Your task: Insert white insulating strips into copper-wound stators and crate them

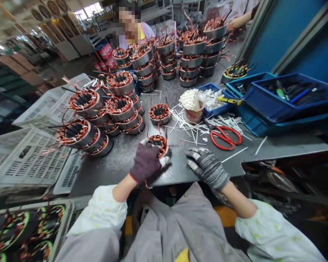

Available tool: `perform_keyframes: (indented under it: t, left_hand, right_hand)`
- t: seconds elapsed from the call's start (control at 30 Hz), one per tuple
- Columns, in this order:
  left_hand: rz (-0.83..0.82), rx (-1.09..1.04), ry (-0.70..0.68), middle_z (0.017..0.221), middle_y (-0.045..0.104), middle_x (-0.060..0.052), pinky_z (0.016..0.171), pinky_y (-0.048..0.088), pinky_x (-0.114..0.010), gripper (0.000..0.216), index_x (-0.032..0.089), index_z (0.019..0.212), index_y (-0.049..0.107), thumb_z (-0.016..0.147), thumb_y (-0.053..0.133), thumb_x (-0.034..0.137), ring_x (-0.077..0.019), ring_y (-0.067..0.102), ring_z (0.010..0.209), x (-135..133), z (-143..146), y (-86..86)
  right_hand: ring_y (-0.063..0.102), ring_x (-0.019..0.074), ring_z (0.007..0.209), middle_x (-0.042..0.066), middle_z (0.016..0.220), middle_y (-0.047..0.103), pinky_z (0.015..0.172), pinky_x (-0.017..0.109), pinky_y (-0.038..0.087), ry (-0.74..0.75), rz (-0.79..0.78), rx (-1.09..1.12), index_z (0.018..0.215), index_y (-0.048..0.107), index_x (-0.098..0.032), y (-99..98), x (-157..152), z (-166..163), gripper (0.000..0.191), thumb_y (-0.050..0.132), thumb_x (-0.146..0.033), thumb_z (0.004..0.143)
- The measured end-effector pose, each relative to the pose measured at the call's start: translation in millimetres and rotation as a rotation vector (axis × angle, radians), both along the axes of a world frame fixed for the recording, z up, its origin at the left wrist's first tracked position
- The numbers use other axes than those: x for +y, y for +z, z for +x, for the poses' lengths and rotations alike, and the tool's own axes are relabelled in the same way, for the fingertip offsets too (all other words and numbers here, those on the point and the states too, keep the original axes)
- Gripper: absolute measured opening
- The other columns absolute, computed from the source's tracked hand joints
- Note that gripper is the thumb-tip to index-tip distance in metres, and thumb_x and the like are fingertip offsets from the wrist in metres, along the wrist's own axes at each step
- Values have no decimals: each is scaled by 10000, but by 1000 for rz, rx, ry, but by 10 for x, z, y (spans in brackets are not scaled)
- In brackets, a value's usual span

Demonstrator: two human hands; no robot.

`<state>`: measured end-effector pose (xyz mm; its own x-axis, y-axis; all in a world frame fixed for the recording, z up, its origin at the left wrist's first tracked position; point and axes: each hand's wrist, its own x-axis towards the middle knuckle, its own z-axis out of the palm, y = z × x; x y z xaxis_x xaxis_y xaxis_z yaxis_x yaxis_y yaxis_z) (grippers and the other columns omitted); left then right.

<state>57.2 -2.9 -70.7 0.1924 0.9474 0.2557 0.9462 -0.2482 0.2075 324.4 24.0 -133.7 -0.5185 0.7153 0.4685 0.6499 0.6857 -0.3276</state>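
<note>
My left hand (147, 162), in a dark purple glove with pale fingertips, grips a motor stator (163, 142) with copper windings near the table's front edge. Its thumb lies along the near rim, and the palm hides much of the stator's left side. My right hand (206, 167), in a grey striped glove, rests at the table edge with its fingers stretched out and nothing visible in them. Just behind the held stator stands another single stator (159, 114). Red-handled scissors (226, 138) lie beyond my right hand among loose white strips (190, 125).
Stacked stators (89, 136) crowd the left and back of the table (120, 160). A reddish cup (194, 114) holds white sticks beside a small blue bin (211, 87). Larger blue bins (297, 112) stand right. White crates (35, 160) flank the left; a person (136, 32) is across.
</note>
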Motion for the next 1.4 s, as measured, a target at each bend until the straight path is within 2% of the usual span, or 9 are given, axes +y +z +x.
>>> perform_keyframes:
  t: [0.2, 0.37, 0.57, 0.73, 0.87, 1.0, 1.13, 1.3, 1.4]
  left_hand:
    - [34, 67, -9, 970, 746, -121, 1163, 370, -547, 432, 170, 1028, 736, 831, 709, 554, -341, 643, 1112, -393, 109, -230]
    - [-43, 84, -50, 962, 749, -114, 1147, 373, -590, 479, 171, 1123, 723, 835, 719, 553, -355, 640, 1121, -519, 161, -220]
    - [166, -181, -280, 1347, 660, -104, 1216, 332, -496, 432, 198, 1400, 551, 1013, 433, 351, -250, 537, 1345, -689, -149, -179]
    - [275, 30, -435, 1386, 653, -36, 1209, 312, -448, 414, 311, 1409, 562, 1004, 480, 290, -231, 493, 1402, -974, -354, -211]
    - [55, -319, -143, 1134, 755, -85, 987, 507, -383, 407, 227, 1307, 656, 1005, 446, 400, -225, 691, 1079, -790, -233, -91]
    - [-93, -882, 193, 927, 761, -98, 780, 577, -352, 539, 157, 1069, 736, 993, 373, 549, -220, 712, 844, -361, -229, -11]
    - [-30, -950, 265, 1084, 751, -124, 789, 593, -362, 627, 163, 1179, 682, 1041, 192, 528, -203, 722, 875, -499, -275, -98]
    - [-57, -630, -49, 972, 787, -39, 913, 572, -362, 282, 265, 1027, 757, 950, 595, 483, -202, 729, 920, -1250, -110, -112]
    - [57, -266, -324, 1204, 750, -22, 1136, 444, -424, 289, 312, 1235, 691, 1005, 517, 286, -197, 655, 1213, -1318, -14, -71]
  right_hand:
    - [655, 249, 986, 109, 1225, 723, 873, 401, 506, -31, 208, 58, 1197, 709, -225, 291, -287, -261, 276, 555, -318, 988]
    - [637, 259, 833, 108, 967, 762, 781, 393, 469, -34, 12, -307, 1149, 745, -223, 323, 35, -461, 349, 442, -355, 1035]
    - [668, 214, 884, 57, 991, 765, 816, 331, 500, 124, -154, -161, 1054, 757, -244, 149, 165, -151, 320, 453, -345, 1039]
    - [631, 261, 1083, 90, 1229, 717, 1002, 450, 457, 106, 16, 4, 1177, 733, -229, 495, -134, -227, 310, 496, -330, 1005]
    - [589, 293, 1152, 109, 1280, 693, 1027, 478, 433, 410, -69, -178, 1277, 688, -206, 643, -193, -624, 376, 519, -393, 998]
    - [593, 278, 1044, 93, 1108, 728, 957, 438, 420, 429, -115, -256, 1187, 728, -208, 608, -104, -792, 351, 565, -443, 983]
    - [594, 260, 885, 80, 886, 711, 814, 380, 393, 407, -123, -384, 1052, 768, -209, 773, -23, -837, 371, 628, -527, 924]
    - [577, 213, 731, 38, 772, 696, 719, 339, 365, 518, -203, -557, 947, 785, -225, 1065, 92, -995, 248, 734, -441, 836]
    - [563, 192, 665, 18, 703, 678, 668, 322, 379, 546, -255, -515, 873, 779, -214, 1040, 147, -1028, 165, 759, -365, 808]
